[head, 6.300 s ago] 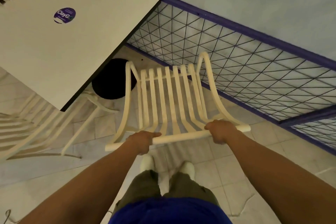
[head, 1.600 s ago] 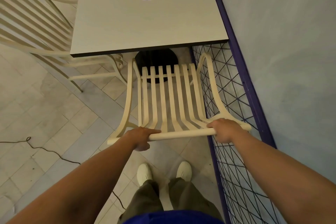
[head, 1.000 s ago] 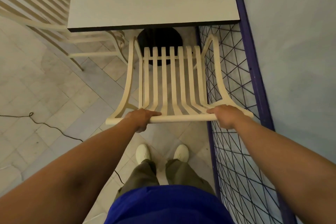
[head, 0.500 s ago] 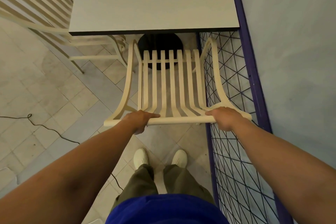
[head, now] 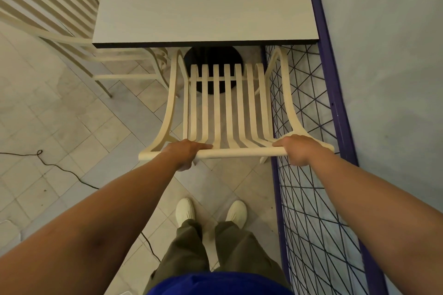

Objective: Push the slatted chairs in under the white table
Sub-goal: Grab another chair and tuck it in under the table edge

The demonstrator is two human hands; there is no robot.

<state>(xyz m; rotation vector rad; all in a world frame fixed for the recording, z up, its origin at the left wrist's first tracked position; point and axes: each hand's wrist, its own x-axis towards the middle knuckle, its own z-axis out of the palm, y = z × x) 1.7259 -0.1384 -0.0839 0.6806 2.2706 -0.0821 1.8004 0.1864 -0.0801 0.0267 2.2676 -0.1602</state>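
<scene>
Both hands grip the top rail of the cream slatted chair [head: 227, 108]: the left hand [head: 185, 152] closed around its left part, the right hand [head: 298, 148] around its right end. The chair's far front edge sits just under the near edge of the white table [head: 206, 5], beside the wire fence [head: 309, 175] on the right

Pale herringbone floor tiles [head: 60, 112] carrying a thin dark cable [head: 57, 167]; right of them a purple-framed wire-mesh railing [head: 311, 199], then a plain light-blue wall [head: 393, 67] beyond the railing.
</scene>
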